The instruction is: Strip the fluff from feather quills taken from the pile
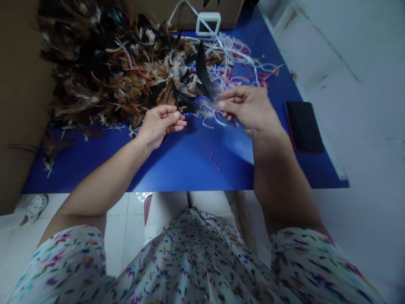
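Observation:
My right hand (pixel 249 107) pinches the fluffy base of a black feather (pixel 203 69) between thumb and fingers. The feather's blade points up and away over the blue table (pixel 177 169). To its left, my left hand (pixel 162 124) has thumb and forefinger pressed together. A narrow dark feather (pixel 174 93) rises from those fingertips, though its base is hidden. Just beyond both hands spreads a large heap of brown and black feathers (pixel 126 90). White and red plastic strings (pixel 230 55) lie tangled behind my right hand.
A phone (pixel 304 126) lies near the right edge, beside the wall. At the back, a small white-framed device (pixel 208 24) stands before a cardboard box (pixel 177 10). More cardboard (pixel 22 105) borders the left. A red thread scrap (pixel 214 161) lies near the front edge.

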